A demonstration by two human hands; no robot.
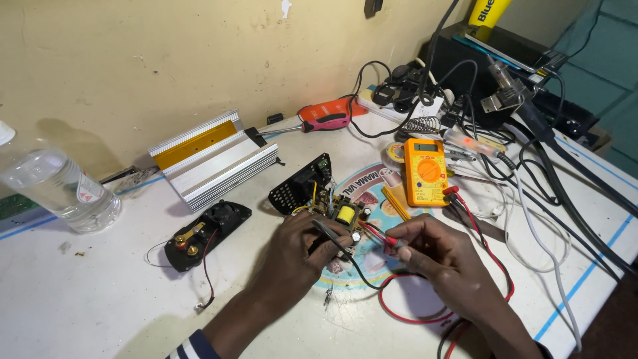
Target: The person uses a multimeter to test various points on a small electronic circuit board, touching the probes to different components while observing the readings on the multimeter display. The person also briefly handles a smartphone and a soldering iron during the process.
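Probing circuit board [342,216], both hands [372,249]

A: Head view: where from?
B: One head-worn camera, looking steeply down and forward over the white workbench [100,299], close range. Wall [133,60] behind. No second view for overlap.

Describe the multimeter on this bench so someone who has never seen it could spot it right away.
Start at the white table and look right of centre, just beyond the right hand. The multimeter lies flat there, past the small circuit board. It is the only orange box with a round dial and a small screen, with red and black leads trailing from it.
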